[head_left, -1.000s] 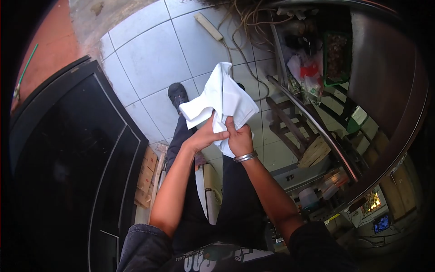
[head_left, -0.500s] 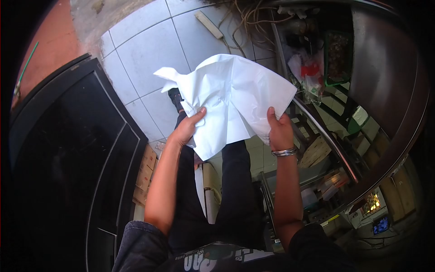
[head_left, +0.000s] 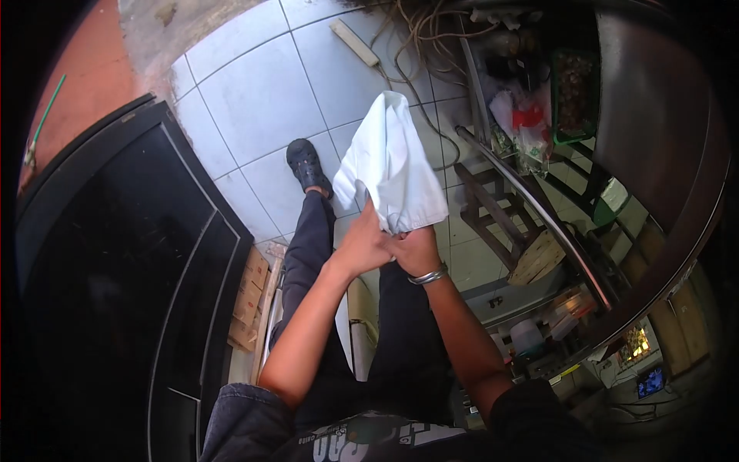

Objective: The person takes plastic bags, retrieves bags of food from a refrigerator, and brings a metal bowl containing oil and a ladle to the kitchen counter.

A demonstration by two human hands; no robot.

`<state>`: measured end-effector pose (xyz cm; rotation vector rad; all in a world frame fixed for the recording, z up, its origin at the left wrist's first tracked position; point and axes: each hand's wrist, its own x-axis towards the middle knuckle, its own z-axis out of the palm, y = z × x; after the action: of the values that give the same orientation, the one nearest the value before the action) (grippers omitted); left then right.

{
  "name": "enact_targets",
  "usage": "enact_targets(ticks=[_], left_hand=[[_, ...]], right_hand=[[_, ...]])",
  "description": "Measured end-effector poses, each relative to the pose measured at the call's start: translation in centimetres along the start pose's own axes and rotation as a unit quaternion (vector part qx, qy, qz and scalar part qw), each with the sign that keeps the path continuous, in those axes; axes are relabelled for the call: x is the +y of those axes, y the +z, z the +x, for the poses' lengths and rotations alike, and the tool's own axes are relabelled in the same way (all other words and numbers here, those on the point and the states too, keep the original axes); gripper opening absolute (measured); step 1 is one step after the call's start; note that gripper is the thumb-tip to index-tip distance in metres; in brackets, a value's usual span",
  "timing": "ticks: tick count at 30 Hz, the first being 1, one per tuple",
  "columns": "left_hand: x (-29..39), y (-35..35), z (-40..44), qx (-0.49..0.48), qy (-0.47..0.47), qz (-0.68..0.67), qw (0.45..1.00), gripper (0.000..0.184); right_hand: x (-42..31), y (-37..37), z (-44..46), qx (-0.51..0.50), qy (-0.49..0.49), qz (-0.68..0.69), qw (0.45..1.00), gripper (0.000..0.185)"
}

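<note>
Since my left hand (head_left: 363,241) and right hand (head_left: 419,251) meet on its gathered near edge, white sheet (head_left: 399,165) fans outward | location: above tiled floor (head_left: 250,96) | grip: both grasping sheet, apparently keeping folds bunched

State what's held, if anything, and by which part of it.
A white sheet, held at its bunched end nearest the body, where the left grip and right grip meet. Exact contact points are partly hidden.

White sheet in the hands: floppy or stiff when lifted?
Probably floppy: the white sheet bends in soft folds beyond the left hand and right hand. Likely light: its edges look thin. May bunch: it's gathered where the hands meet.
</note>
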<state>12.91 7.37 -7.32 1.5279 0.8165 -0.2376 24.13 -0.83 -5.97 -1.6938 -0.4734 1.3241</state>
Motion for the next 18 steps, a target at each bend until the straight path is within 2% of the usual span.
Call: enact_targets(ticks=[1,3,4,6,7,8,9,10,11,12,13,14,15,16,17,18], left_hand=[[0.7,0.4,-0.4,0.054,0.006,-0.058,0.997,0.061],[1.6,0.4,-1.4,0.071,-0.007,-0.057,0.996,0.08],[2.1,0.4,-1.9,0.079,-0.014,-0.056,0.995,0.091],[3.2,0.0,-3.0,0.021,-0.073,0.03,0.997,0.091],[3.8,-0.3,-3.5,0.0,-0.091,0.059,0.994,0.091],[4.5,-0.6,-4.0,-0.015,-0.098,0.085,0.991,0.09],[4.9,-0.8,-4.3,-0.03,-0.104,0.112,0.988,0.088],[4.9,-0.9,-4.5,-0.031,-0.105,0.111,0.988,0.088],[4.8,-0.9,-4.7,-0.034,-0.068,0.049,0.996,0.089],[4.7,-1.0,-4.9,-0.037,-0.03,-0.013,0.999,0.09],[4.3,-1.0,-5.0,-0.04,-0.011,-0.085,0.995,0.097],[3.7,-0.5,-5.0,-0.04,-0.011,-0.085,0.995,0.097],[3.5,-0.1,-4.8,0.031,-0.021,-0.256,0.966,0.099],[3.4,0.3,-4.7,0.1,-0.031,-0.418,0.902,0.101],[2.7,0.1,-4.3,0.136,-0.123,-0.462,0.868,0.098],[1.7,0.3,-4.0,0.167,-0.146,-0.566,0.794,0.089]], right_hand=[[-0.2,0.0,0.0,0.001,0.0,-0.001,1.0,0.067],[-0.8,0.0,0.2,-0.036,-0.012,-0.124,0.992,0.081],[-1.0,0.0,0.4,-0.035,-0.013,-0.124,0.992,0.081],[-1.2,0.5,0.8,0.011,0.067,-0.036,0.997,0.075],[-0.5,1.2,1.1,0.058,0.072,0.068,0.993,0.061],[0.0,1.3,1.2,0.057,0.073,0.068,0.993,0.061],[0.3,1.4,1.5,0.105,0.17,0.237,0.951,0.053],[0.9,1.3,1.7,0.15,0.26,0.396,0.868,0.045],[3.4,0.4,1.8,0.142,0.361,0.493,0.779,0.036],[3.6,0.4,1.7,0.143,0.362,0.493,0.778,0.036],[3.6,0.4,1.6,0.147,0.359,0.531,0.753,0.034],[3.7,0.4,1.6,0.151,0.354,0.568,0.727,0.033],[3.5,0.8,1.8,0.147,0.34,0.583,0.723,0.034],[3.3,1.0,1.8,0.149,0.34,0.583,0.723,0.034],[3.1,1.1,1.6,0.137,0.33,0.583,0.73,0.034],[2.6,1.2,1.4,0.126,0.321,0.582,0.737,0.035]])
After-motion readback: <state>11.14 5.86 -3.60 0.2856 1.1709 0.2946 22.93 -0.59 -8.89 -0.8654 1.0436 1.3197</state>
